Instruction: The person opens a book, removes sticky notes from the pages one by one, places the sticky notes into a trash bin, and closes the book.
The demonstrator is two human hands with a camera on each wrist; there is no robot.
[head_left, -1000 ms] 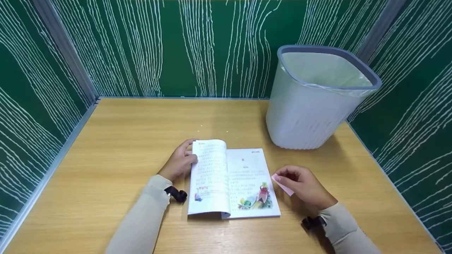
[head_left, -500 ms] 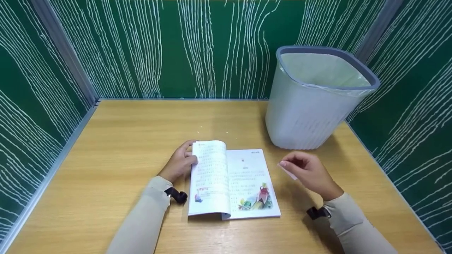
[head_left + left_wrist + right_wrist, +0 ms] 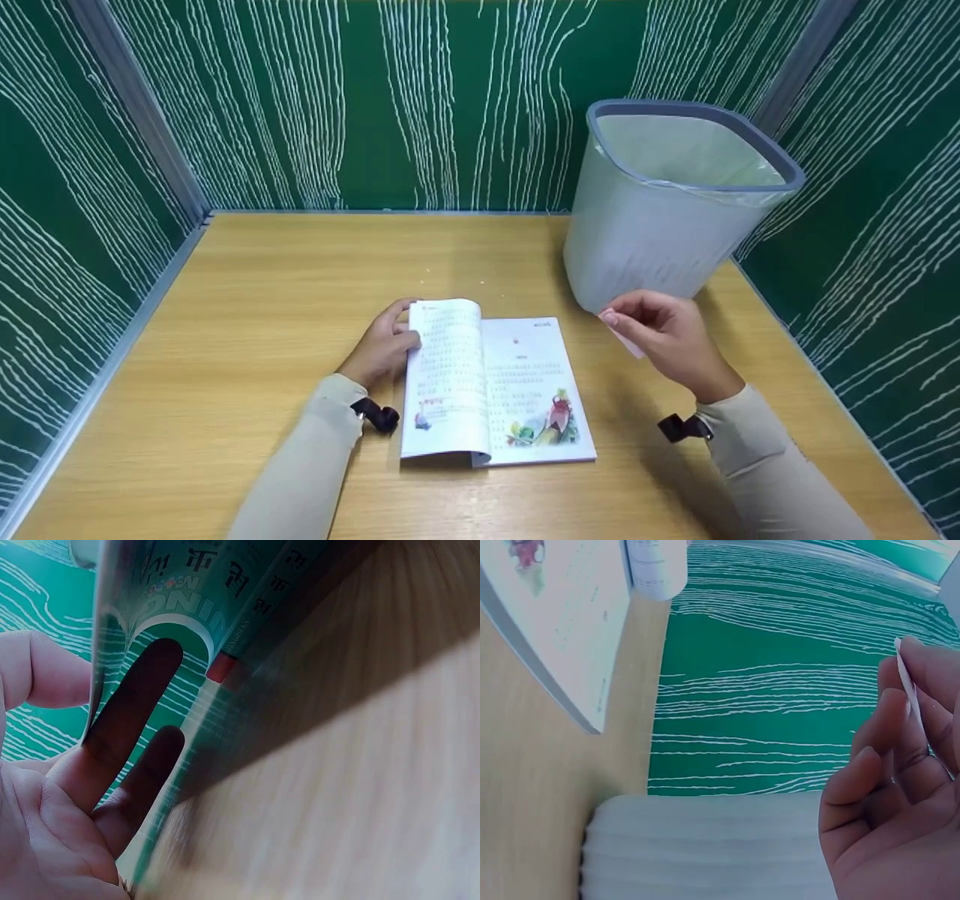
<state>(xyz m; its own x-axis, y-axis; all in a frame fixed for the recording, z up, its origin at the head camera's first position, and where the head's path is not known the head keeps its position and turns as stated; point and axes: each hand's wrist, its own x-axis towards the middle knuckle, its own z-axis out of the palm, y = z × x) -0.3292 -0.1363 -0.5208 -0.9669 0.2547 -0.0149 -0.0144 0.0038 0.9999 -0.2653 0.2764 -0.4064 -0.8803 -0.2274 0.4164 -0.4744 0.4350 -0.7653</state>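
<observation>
An open book [image 3: 529, 379] with printed text and a coloured drawing lies on the table, its left pages curling up. My left hand [image 3: 381, 346] grips its left side, thumb on the page. In the left wrist view the other fingers [image 3: 142, 697] reach behind the curled cover [image 3: 202, 607]. Right of the book, my right hand [image 3: 671, 345] is raised and pinches a small pinkish-white slip of paper [image 3: 627, 337] between thumb and fingertips. The slip [image 3: 909, 682] appears edge-on in the right wrist view. Behind this hand stands a white trash bin [image 3: 645, 232].
The bin has a grey rim [image 3: 787, 169] and a thin plastic liner [image 3: 682, 146]. Tiny white bits [image 3: 482, 283] lie on the wooden table [image 3: 262, 300] beyond the book. Green panels [image 3: 360, 97] with white lines enclose the back and sides.
My right hand has lifted away from the book's right edge, moving up and right toward the bin with the paper slip. The left hand and book stay in place.
</observation>
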